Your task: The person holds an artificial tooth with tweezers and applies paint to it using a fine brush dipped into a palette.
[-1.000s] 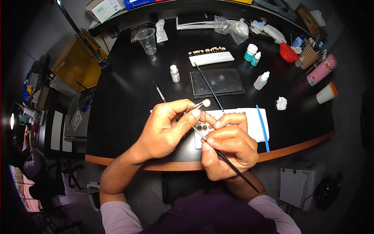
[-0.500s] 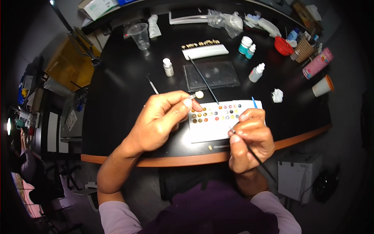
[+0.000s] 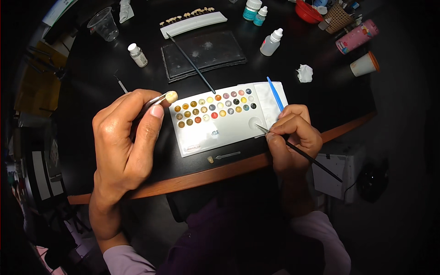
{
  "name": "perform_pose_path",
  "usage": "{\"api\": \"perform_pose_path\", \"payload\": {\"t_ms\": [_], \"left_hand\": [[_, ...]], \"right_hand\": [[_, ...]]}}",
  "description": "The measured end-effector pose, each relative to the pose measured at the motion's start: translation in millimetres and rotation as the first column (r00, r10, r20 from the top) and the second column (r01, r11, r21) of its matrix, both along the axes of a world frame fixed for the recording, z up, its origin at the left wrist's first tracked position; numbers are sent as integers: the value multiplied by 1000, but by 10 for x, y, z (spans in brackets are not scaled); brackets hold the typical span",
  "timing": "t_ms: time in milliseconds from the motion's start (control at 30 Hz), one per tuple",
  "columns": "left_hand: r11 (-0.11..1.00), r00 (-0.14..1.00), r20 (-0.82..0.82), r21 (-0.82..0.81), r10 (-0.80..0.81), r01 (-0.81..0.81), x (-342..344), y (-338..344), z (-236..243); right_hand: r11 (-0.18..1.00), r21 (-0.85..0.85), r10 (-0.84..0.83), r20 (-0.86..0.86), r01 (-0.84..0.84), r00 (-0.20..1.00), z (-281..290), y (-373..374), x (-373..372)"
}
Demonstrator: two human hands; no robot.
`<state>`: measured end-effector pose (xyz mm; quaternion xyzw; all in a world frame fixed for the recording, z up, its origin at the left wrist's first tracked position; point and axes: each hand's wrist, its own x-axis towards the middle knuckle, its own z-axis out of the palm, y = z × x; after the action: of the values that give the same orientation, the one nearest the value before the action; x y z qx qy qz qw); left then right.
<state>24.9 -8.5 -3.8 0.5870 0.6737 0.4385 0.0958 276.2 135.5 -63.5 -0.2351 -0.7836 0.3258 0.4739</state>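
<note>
My left hand [image 3: 123, 133] is closed on metal tweezers [image 3: 157, 100], which hold a small cream dental crown [image 3: 171, 96] near the upper left corner of a white palette [image 3: 229, 136]. Rows of small round colour wells, in browns, yellows, reds and greys, cover the palette's upper part. In my right hand [image 3: 295, 142] is a thin, dark-handled brush [image 3: 316, 162], pinched near its tip. That tip is at a shallow, round, pale well [image 3: 255, 123] on the palette's right side. Whether it touches the surface I cannot tell.
Another brush [image 3: 192, 64] lies across a dark slab [image 3: 204, 52], below a white holder [image 3: 195, 24] of tooth-shaped pieces. A dropper bottle [image 3: 272, 43], a small jar [image 3: 137, 56], crumpled tissue [image 3: 305, 73] and paper cup [image 3: 364, 65] stand around. A loose crown [image 3: 210, 159] lies near the wooden edge [image 3: 220, 175].
My head view has shifted, bringing the palette larger and closer. The brush tip has come to the round pale well. My left hand, still with tweezers and crown, now sits farther left of the colour wells.
</note>
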Motion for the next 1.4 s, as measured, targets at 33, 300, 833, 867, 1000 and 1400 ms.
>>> {"api": "perform_pose_path", "payload": {"t_ms": [33, 300, 833, 867, 1000, 1400], "left_hand": [[1000, 999, -33, -1, 7, -7, 4, -1, -4], [1000, 997, -72, -31, -6, 4, 40, 11, 38], [1000, 1000, 1, -7, -16, 16, 44, 20, 13], [1000, 1000, -2, -6, -14, 14, 47, 20, 17], [1000, 999, 38, -15, -21, 22, 45, 27, 19], [979, 882, 464, -128, -80, 156, 18, -6, 97]], "right_hand": [[1000, -12, 4, 17, -4, 1000, 3, -8, 3], [1000, 21, 14, 106, -16, 994, 17, 30, -7], [1000, -11, -5, 43, 5, 999, 11, -11, -12], [1000, -14, -10, 46, 10, 999, 11, -12, -15], [1000, -7, -12, 44, 13, 999, 23, -22, -41], [996, 64, 67, -95, -61, 993, 111, -50, -70]]}}
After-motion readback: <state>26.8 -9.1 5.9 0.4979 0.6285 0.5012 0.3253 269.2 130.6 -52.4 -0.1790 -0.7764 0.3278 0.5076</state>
